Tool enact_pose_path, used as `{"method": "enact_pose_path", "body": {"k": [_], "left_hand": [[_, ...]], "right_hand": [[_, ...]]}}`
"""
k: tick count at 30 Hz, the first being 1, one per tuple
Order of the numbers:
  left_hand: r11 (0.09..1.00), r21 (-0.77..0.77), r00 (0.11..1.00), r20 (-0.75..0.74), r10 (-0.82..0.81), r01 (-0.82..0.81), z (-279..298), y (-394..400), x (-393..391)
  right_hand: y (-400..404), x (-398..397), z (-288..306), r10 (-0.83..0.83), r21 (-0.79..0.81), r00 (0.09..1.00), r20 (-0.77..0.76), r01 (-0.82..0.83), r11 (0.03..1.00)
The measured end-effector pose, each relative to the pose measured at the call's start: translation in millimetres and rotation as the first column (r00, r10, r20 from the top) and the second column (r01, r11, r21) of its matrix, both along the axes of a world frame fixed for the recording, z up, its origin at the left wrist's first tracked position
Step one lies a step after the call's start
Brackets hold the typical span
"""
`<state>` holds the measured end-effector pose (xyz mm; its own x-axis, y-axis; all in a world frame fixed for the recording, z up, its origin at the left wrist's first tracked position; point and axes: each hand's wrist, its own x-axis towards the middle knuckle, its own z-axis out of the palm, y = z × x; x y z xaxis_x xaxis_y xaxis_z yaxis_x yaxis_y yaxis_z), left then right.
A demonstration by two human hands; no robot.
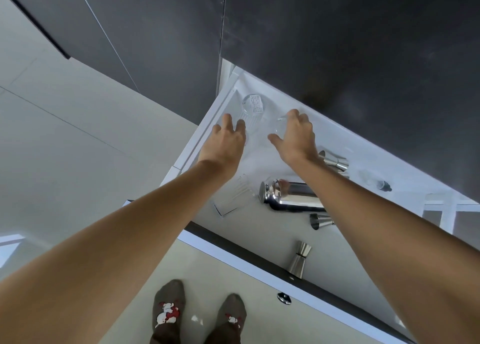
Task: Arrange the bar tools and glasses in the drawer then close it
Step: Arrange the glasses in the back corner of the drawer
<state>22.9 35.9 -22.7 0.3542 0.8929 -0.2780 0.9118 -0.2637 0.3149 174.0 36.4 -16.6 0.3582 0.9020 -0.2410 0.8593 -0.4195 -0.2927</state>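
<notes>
Your left hand hovers open and your right hand grips a clear glass near the drawer's far-left corner; the shaker lies mid-drawer.

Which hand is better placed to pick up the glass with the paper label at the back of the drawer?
Probably the left hand. Its fingertips lie just beside the labelled glass, with nothing between them. The right hand is farther off and seems already curled around another clear glass.
</notes>
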Motion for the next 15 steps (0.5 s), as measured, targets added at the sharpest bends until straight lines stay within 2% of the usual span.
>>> {"method": "enact_pose_path", "body": {"k": [7, 15], "left_hand": [[1.000, 0.026, 1.000, -0.001, 0.004, -0.004, -6.0, 7.0, 7.4], [0.999, 0.024, 0.991, 0.128, 0.023, -0.027, -1.3, 5.6, 3.7]], "right_hand": [[3.5, 0.2, -5.9, -0.007, 0.067, 0.999, -0.044, 0.010, 0.998], [0.9, 8.8, -7.7, 0.038, 0.082, 0.987, -0.158, -0.025, 0.996]]}}
